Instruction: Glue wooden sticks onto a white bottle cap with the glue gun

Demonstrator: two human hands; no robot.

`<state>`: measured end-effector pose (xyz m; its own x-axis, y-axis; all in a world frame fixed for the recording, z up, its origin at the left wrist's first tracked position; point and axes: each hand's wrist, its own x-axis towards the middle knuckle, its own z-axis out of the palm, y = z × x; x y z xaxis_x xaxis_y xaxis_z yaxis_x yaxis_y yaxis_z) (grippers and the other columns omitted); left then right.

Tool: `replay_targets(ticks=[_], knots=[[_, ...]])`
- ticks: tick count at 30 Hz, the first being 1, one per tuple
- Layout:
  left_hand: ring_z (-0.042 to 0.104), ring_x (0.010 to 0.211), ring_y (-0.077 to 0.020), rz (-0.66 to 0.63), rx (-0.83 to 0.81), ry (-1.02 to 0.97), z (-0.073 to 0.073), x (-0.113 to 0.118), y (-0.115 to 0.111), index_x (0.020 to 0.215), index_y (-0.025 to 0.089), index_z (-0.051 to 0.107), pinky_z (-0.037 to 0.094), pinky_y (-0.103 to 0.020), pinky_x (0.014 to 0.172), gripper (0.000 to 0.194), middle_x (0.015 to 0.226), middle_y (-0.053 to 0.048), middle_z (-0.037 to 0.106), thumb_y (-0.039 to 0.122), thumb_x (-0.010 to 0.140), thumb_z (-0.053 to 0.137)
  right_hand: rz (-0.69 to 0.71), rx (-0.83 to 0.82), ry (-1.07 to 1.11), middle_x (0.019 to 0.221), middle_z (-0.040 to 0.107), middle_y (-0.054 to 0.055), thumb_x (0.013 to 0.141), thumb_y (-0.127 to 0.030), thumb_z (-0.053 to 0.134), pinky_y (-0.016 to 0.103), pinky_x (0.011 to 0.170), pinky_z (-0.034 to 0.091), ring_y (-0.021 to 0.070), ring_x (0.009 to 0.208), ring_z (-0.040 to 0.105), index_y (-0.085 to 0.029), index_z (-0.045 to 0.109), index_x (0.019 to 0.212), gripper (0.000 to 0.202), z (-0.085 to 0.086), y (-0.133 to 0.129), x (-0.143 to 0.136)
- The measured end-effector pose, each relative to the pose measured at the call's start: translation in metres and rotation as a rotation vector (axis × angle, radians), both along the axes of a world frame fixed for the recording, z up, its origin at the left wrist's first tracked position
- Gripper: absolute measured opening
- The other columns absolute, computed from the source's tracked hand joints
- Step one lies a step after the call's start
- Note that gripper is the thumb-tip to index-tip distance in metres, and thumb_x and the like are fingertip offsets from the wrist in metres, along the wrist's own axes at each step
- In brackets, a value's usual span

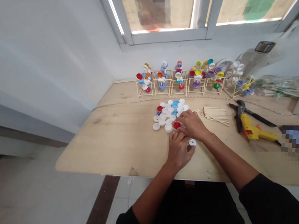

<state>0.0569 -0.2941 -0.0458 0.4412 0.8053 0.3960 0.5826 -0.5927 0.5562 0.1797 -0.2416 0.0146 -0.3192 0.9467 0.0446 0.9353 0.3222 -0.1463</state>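
Note:
Many bottle caps, mostly white ones (pixel 168 127) with a few blue and red, lie in a cluster on the wooden table (pixel 117 133). My right hand (pixel 192 124) is at the cluster's right side, its bent fingers touching a red cap (pixel 176 126). Just below it, my left hand (pixel 180 148) is curled, fingers pressed together near that red cap; what they hold, if anything, is hidden. Beside the left hand's thumb and fingers is a white cap piece (pixel 192 142) with a dark slot or line on it.
Several stick frames with colourful cap wheels (pixel 179 86) line the back. Thin wooden sticks (pixel 215 115) lie right of the caps. Farther right are black pliers (pixel 240 114), a yellow glue gun (pixel 258 132) and a blurred-out device (pixel 296 138). A twisted cord (pixel 130 101) crosses behind.

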Motion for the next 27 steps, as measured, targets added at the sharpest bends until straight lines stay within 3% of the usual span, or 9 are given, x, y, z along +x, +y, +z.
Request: replay_targets(ticks=[11, 27], knots=[[0.054, 0.105, -0.0264, -0.002, -0.005, -0.007, 0.0003, -0.0003, 0.0004, 0.094, 0.022, 0.068, 0.039, -0.043, 0.091, 0.021, 0.104, -0.006, 0.066, 0.022, 0.073, 0.07, 0.059, -0.004, -0.091, 0.109, 0.062, 0.011, 0.085, -0.035, 0.06, 0.036, 0.082, 0.028, 0.0266, 0.104, 0.046, -0.019, 0.068, 0.109, 0.029, 0.0031, 0.0046, -0.0008], [0.053, 0.107, -0.0269, -0.007, -0.011, 0.018, -0.0006, -0.0007, 0.0005, 0.097, 0.023, 0.068, 0.04, -0.045, 0.092, 0.024, 0.104, -0.006, 0.065, 0.024, 0.073, 0.07, 0.101, 0.019, -0.044, 0.108, 0.062, 0.011, 0.084, -0.034, 0.062, 0.036, 0.082, 0.029, 0.026, 0.103, 0.045, -0.019, 0.068, 0.106, 0.028, 0.0005, 0.0042, 0.0034]])
